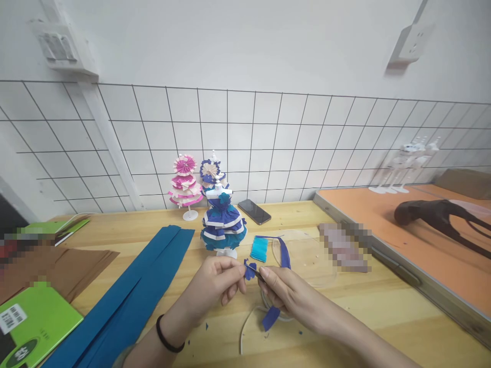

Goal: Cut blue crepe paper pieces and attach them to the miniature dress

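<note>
My left hand (218, 283) pinches a small violet-blue crepe paper flower piece (250, 271) between thumb and fingertips. My right hand (293, 294) is closed around scissors (258, 274); only their dark, slim blades show, lying against the paper, and the handles are hidden. Just behind my hands stands a small white dress form (224, 220) wearing a tiered blue and teal paper dress with white trim. A turquoise pleated paper piece (259, 249) lies to its right. Beside it a violet paper strip (285, 253) curves toward my right hand, and a short violet piece (271, 318) sits below that hand.
Behind stand dress forms in pink (185, 184) and blue-cream (210, 168) paper, near a phone (254, 211). Long teal paper sheets (153, 276) and a green package (38, 322) lie left. A clear round sheet (307, 255), white cord (242, 327) and raised orange surface (368, 214) are right.
</note>
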The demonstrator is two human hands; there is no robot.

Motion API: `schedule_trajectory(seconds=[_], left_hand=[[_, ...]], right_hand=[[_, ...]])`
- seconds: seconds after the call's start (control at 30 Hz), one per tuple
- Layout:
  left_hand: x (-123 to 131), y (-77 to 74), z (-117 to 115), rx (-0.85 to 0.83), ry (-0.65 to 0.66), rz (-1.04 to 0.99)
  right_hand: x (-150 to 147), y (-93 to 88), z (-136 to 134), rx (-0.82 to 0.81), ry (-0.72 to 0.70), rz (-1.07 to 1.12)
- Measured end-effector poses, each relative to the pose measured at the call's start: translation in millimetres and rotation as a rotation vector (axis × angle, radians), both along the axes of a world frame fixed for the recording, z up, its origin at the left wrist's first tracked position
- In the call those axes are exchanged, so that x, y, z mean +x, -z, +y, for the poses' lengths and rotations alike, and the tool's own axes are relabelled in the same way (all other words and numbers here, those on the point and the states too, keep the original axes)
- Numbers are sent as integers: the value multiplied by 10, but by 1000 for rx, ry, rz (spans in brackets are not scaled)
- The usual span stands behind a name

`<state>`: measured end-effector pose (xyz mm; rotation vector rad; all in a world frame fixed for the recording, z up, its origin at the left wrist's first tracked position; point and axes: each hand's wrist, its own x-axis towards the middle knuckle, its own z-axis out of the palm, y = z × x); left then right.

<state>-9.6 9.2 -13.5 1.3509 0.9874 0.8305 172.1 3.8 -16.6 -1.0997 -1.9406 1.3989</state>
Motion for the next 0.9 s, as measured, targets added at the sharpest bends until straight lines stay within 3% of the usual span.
schedule_trajectory(seconds=[0.4,0.9], left_hand=[[54,1,6,-46,-74,14],[78,20,-7,-39,-64,-2]], right_hand=[[1,12,-4,-5,-4,4],[-23,-11,-2,-19,4,60]])
